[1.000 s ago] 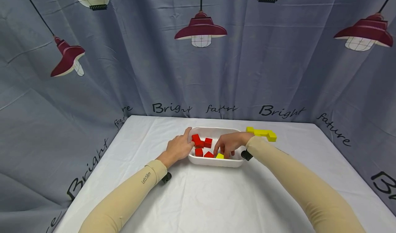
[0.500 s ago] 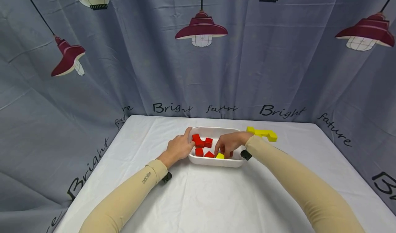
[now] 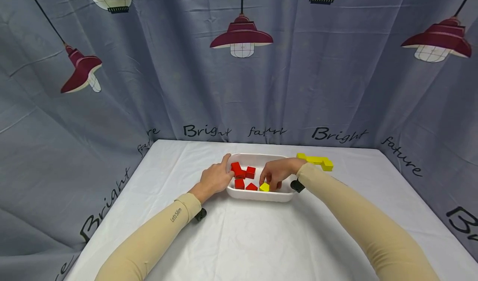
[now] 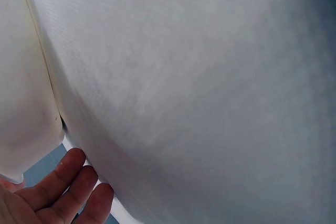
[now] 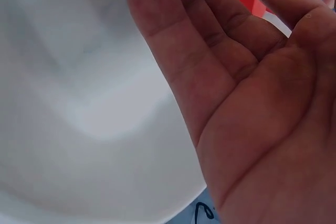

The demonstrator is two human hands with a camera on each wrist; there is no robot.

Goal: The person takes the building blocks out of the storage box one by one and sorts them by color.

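"Though fingers hem it in, can the yellow block (image 3: pixel 264 187) be placed?"

"It can: it lies inside the white tray (image 3: pixel 257 196), near the near wall and right of the middle. The right hand (image 3: pixel 278 172) is just beside it, with bent fingers pointing down into the tray on its far and right sides."

"Do they pinch it?"

"That cannot be told. From the head the hand covers the contact, and the right wrist view shows the palm with the fingers close together, but not the block."

"And around it?"

"Red blocks (image 3: pixel 250 172) fill the left part of the tray. A pointed red block (image 3: pixel 252 187) lies just left of the yellow one, by the near wall; the others sit farther left and farther back."

"What of the left hand (image 3: pixel 214 177)?"

"It rests at the tray's left end, index finger stretched toward the far corner, thumb toward the red blocks. The left wrist view shows three fingers loosely extended, slightly spread, outside the tray."

"Farther out?"

"A yellow row of blocks (image 3: pixel 315 160) lies on the white cloth (image 3: pixel 257 239) beyond the right wrist, right of the tray. Behind hangs a grey-blue curtain (image 3: pixel 179 86) printed with red lamps (image 3: pixel 242 34)."
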